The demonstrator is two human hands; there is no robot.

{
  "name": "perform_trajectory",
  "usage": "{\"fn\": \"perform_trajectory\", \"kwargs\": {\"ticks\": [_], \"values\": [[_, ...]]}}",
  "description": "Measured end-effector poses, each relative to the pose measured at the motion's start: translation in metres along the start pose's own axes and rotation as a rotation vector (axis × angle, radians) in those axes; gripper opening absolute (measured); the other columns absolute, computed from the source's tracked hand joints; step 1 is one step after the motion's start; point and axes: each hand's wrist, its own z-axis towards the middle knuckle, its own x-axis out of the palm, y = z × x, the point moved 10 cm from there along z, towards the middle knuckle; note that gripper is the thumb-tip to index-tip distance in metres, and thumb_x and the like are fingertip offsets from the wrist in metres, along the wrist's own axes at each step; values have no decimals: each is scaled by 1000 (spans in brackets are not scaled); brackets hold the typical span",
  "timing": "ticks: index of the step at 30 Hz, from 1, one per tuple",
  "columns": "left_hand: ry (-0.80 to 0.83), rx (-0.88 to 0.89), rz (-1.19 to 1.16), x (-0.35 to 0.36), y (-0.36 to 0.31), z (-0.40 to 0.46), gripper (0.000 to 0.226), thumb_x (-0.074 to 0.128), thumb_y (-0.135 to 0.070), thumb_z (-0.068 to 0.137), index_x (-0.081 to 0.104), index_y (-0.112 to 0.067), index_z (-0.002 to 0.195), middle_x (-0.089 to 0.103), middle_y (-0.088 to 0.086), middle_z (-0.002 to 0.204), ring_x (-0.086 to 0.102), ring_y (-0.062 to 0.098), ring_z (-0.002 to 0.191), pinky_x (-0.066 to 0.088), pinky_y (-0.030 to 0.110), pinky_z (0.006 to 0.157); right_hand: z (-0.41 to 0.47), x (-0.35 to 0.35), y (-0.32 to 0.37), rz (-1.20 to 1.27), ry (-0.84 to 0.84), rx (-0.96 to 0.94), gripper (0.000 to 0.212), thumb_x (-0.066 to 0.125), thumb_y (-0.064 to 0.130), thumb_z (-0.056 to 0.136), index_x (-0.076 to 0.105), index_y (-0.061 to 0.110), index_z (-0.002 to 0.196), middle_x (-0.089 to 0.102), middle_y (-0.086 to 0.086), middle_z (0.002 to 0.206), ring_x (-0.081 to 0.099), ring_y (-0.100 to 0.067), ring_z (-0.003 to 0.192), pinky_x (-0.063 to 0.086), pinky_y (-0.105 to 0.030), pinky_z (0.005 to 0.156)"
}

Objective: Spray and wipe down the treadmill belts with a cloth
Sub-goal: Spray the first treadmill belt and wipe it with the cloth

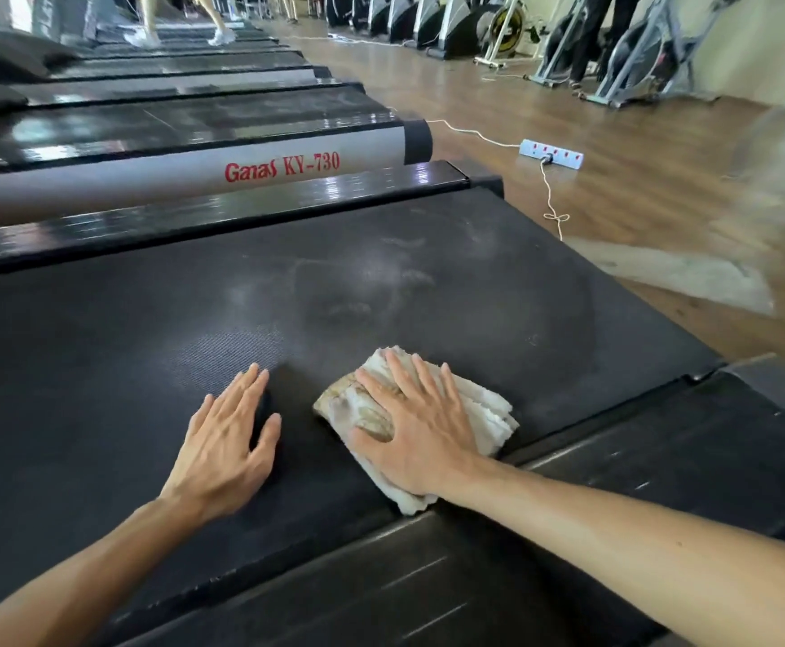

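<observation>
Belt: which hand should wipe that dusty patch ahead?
Right. The right hand already presses the cloth flat, just below the dusty patch; the left hand rests bare on the belt.

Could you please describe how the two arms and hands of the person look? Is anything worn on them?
Both forearms are bare as far as the picture shows; no sleeve is visible. The left hand and the right hand wear no gloves. I see no ring, watch or bracelet on either hand or wrist. The fingers are long and slim, with short nails.
</observation>
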Motion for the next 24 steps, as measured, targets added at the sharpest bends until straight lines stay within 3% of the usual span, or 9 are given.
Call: {"fn": "perform_trajectory", "kwargs": {"ticks": [7,11,14,18,21,24], "values": [[3,-64,106,0,4,7,94,6,-64,80,19,-19,162,6,-5,170,-2,7,156,-5,38,126,8,-43,-145,-118,-64,308,71,22,68,94,21,42,160,3,4,174,4,-26,159,-1,-53,128],[4,-48,132,2,3,10,92,5,-63,82,13,-21,163,0,-6,170,-7,6,155,-5,41,126,17,-43,-162,-130,-106,390,68,27,66,97,26,41,160,8,-1,173,7,-41,155,1,-54,127],[-13,-56,142,4,4,11,89,5,-61,84,13,-22,163,0,-8,170,-7,5,155,-5,40,126,16,-41,-148,-108,-125,386,65,30,63,100,22,43,162,6,1,173,10,-40,154,5,-53,127],[-16,-69,147,4,6,11,87,6,-59,84,16,-22,163,2,-9,170,-4,3,155,-4,39,126,16,-18,-82,-12,-67,277,67,30,62,101,13,45,163,-5,3,174,-6,-37,157,-1,-52,127],[-8,-63,162,5,6,12,88,3,-59,84,14,-23,163,0,-11,170,-5,2,155,-4,38,126,12,7,1,51,-25,97,65,35,60,100,17,44,161,-8,2,173,-12,-37,156,-3,-54,126],[-9,-55,163,4,6,12,87,3,-59,85,15,-23,163,1,-11,169,-4,1,154,-3,38,126,5,18,39,40,-7,-1,63,38,59,99,25,43,159,0,2,173,-3,-36,156,3,-55,126]]}}
